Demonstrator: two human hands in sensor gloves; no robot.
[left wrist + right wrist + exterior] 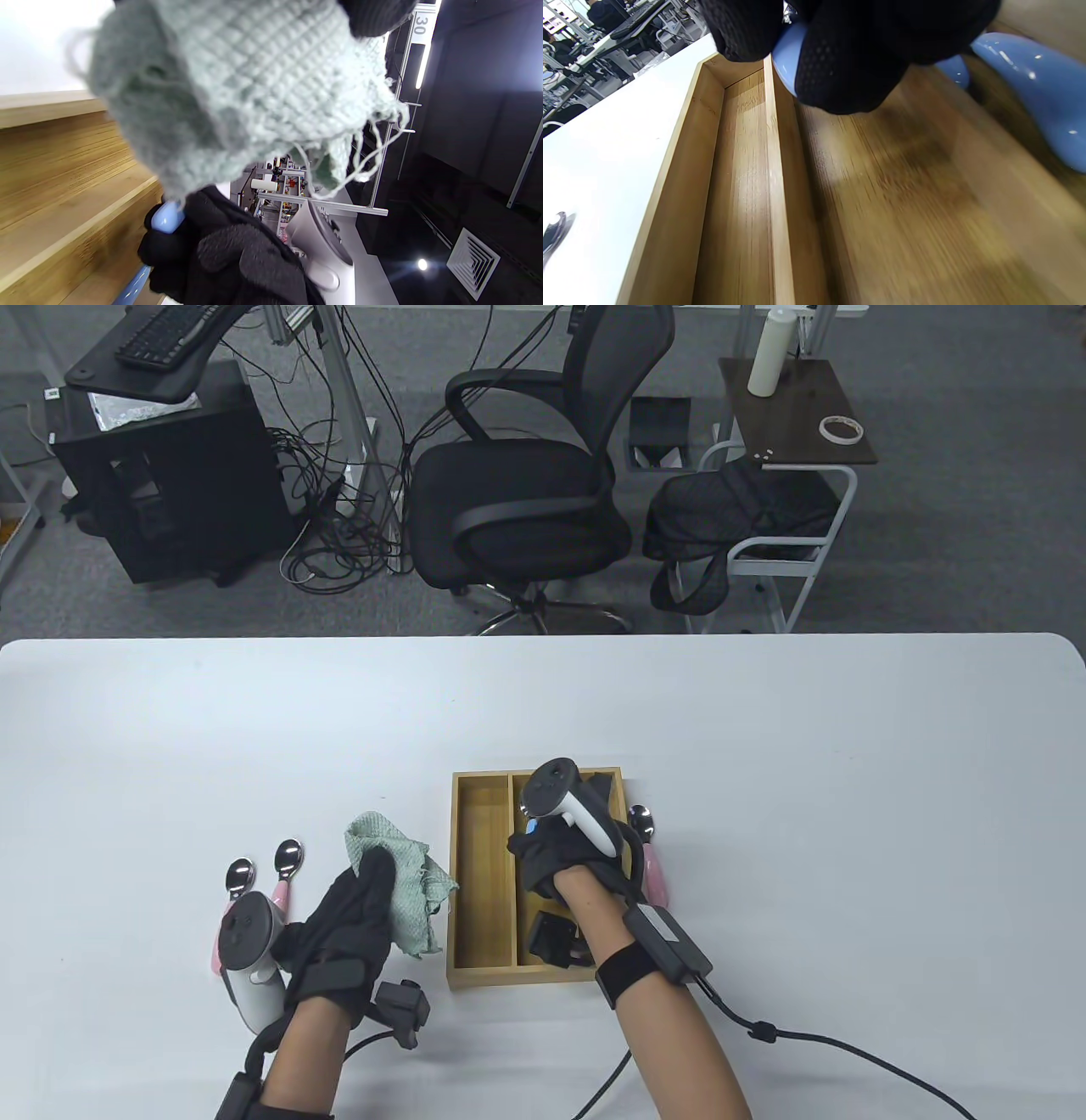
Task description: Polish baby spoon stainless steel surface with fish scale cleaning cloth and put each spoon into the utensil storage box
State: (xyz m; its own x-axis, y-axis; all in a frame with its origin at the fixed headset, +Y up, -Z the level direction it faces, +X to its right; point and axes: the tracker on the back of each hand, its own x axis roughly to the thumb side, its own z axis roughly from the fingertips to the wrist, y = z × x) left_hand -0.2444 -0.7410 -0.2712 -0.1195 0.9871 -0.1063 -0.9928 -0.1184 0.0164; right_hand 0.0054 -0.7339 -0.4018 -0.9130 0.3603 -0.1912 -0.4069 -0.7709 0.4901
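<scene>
R hand (pixel 556 848) pinches a blue-handled baby spoon (pixel 785 63) over the bamboo box's (pixel 484 976) wide compartment; L hand (pixel 352 916) grips a pale-green knit cloth (pixel 399 882) left of it.

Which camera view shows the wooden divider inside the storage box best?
The right wrist view: the divider runs close and sharp along the storage box. The table view shows the divider small, from above. In the left wrist view, only blurred wood shows; the divider cannot be told.
</scene>
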